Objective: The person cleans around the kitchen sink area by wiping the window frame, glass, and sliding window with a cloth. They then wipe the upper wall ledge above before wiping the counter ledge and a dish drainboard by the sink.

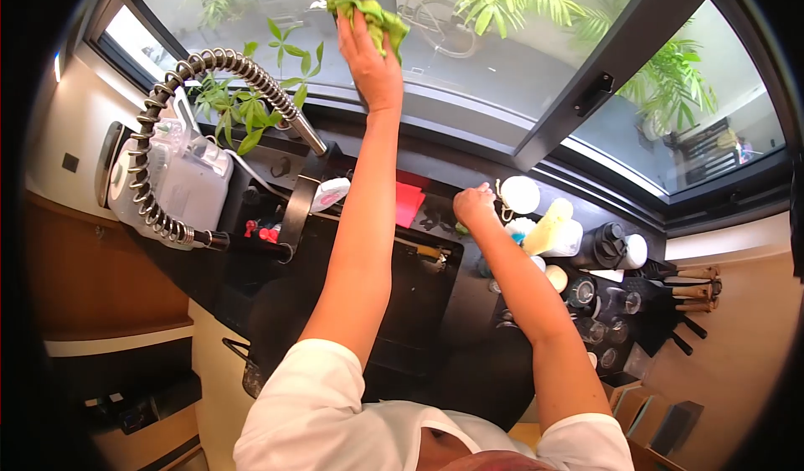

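Note:
My left hand (pixel 373 76) is raised high, with its fingers over a crumpled green cloth (pixel 368 15) that lies against the window glass (pixel 486 77). Lower down, at the back of the dark counter, my right hand (pixel 476 205) rests with its fingers curled in; whether anything is inside them is hidden. Just right of it stands a container with a round white lid (pixel 520 195) and a string loop at its side. A red cloth (pixel 409 203) lies between my two arms, behind the dark sink (pixel 410 303).
A coiled spring faucet (pixel 146 153) arches at the left, beside a white appliance (pixel 188 174) and a leafy plant (pixel 247 115). On the right are a black bottle (pixel 601 245), several glasses and jars, and wooden-handled utensils (pixel 695 291). A window handle (pixel 593 92) sticks out on the frame.

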The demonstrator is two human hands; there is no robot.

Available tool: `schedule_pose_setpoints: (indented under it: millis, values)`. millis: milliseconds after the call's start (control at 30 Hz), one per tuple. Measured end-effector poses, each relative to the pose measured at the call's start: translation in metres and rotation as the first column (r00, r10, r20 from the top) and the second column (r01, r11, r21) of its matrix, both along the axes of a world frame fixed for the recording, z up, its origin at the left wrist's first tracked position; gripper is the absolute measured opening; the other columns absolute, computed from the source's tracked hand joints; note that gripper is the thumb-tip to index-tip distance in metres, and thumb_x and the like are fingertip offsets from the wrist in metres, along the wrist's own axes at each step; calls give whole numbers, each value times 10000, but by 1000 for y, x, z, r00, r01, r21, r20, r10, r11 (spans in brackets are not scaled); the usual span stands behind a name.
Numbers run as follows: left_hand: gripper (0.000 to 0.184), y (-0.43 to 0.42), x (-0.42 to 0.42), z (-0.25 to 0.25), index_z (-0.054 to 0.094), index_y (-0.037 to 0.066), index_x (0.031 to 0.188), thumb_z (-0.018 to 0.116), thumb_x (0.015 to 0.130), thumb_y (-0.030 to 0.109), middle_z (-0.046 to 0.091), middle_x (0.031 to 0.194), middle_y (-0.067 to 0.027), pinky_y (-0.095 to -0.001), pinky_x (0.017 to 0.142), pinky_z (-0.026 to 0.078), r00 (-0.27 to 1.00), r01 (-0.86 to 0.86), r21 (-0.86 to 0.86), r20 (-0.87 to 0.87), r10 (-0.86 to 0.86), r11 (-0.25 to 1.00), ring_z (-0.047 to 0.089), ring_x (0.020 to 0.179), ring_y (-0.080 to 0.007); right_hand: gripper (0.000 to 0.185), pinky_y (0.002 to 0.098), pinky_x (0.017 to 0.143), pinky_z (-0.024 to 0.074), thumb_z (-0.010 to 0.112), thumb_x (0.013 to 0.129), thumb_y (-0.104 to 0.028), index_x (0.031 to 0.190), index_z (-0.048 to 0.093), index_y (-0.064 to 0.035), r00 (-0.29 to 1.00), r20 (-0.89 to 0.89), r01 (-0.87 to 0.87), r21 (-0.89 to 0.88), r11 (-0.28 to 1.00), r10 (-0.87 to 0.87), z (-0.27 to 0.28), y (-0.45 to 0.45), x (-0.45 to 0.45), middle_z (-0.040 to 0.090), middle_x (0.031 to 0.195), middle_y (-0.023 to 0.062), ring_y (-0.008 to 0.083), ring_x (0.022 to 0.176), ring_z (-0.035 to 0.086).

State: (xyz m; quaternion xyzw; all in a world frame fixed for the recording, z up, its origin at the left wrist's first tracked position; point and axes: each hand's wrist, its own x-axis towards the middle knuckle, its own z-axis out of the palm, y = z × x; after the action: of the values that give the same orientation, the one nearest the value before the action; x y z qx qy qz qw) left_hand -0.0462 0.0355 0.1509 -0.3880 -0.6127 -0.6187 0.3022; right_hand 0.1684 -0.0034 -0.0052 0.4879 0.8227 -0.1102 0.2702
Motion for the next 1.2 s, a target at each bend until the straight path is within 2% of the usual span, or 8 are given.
schedule_pose_setpoints:
  millis: [100,233,467,800,1000,1033,1133,1200]
  values:
    - [504,-21,27,-5,589,75,1221,633,746,-88,483,1233,-165,-400,1024,396,993,58,-6,106,-57,998,486,1178,-355,460,527,1049,308,391,954,-212,1312,507,52,1000,-17,-6,-1,1000,6,-1,1,2,285,1449,351,472,1327,352]
    - [555,-8,110,70,628,81,1171,563,668,-144,493,1210,-147,-387,961,439,906,422,176,-124,-405,889,510,1137,-339,467,551,1036,316,380,949,-213,1284,519,81,997,15,-73,55,996,73,-5,-4,3,295,1429,376,488,1309,369]
    - [287,40,194,227,658,19,1112,573,841,59,617,1124,-116,-404,894,453,826,546,430,-419,-376,719,517,1107,-303,524,535,1022,348,436,933,-307,1347,441,14,700,-713,33,75,997,31,-12,-15,23,307,1441,315,451,1295,398]
    - [292,42,213,167,666,24,1086,588,805,43,623,1157,-82,-391,911,425,664,709,187,-501,-555,680,508,1104,-277,556,459,960,438,528,905,-401,1372,432,-115,395,-918,-94,-5,996,33,46,-17,29,461,1389,171,349,1224,504]
    - [395,42,189,187,620,-19,1144,562,758,-80,589,1190,-155,-414,943,444,715,691,342,-451,-534,637,518,1081,-352,303,463,737,473,535,905,-254,1034,641,-1,634,-772,-212,-122,970,42,233,-42,65,641,872,258,455,859,587]
    - [413,37,182,195,612,-23,1160,558,755,-86,580,1199,-165,-414,947,441,742,661,359,-443,-503,658,515,1084,-359,289,454,704,473,573,887,-247,985,645,15,670,-743,-132,-102,986,13,271,-48,75,625,827,259,461,782,569]
    - [472,39,187,197,565,-51,1209,537,741,-106,553,1198,-206,-417,957,428,771,610,322,-450,-450,724,504,1084,-375,321,359,701,464,619,869,-248,1103,667,-33,134,-980,328,-96,940,-147,313,-43,107,695,876,140,228,725,609]
    - [469,43,196,187,557,-60,1209,531,742,-104,553,1181,-211,-416,960,424,750,629,260,-453,-483,732,502,1082,-376,396,340,762,467,633,866,-224,1215,616,-37,126,-955,626,286,726,267,312,0,115,701,925,140,206,768,619]
